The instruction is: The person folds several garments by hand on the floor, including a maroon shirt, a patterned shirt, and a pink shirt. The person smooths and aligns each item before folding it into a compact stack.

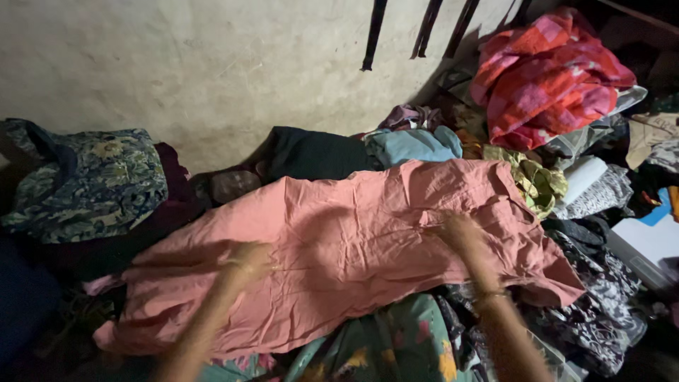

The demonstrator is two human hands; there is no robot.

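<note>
Spreading across a heap of clothes, a large salmon-pink cotton garment [339, 247] is seen laid out flat, its long axis running from lower left to upper right, with the collar end pointing toward the upper right. The left hand [249, 260] is pressed on the lower-left part of the cloth and the right hand [460, 233] on the right part; both are blurred, so whether the fingers are flat or pinching cannot be told. A thin bangle [489, 297] is worn on the right wrist. No labels or signs are visible; a white and blue flat box-like object [654, 237] is seen at the right edge. The garment's upper edge is bordered by a dark folded cloth [311, 152] and a light blue cloth [414, 145]; a red and pink patterned blanket [552, 74] is piled at upper right, and a dark blue floral fabric [88, 184] lies at left. A bare plaster wall [212, 64] closes the far side, leaving little open room around the pile.
</note>
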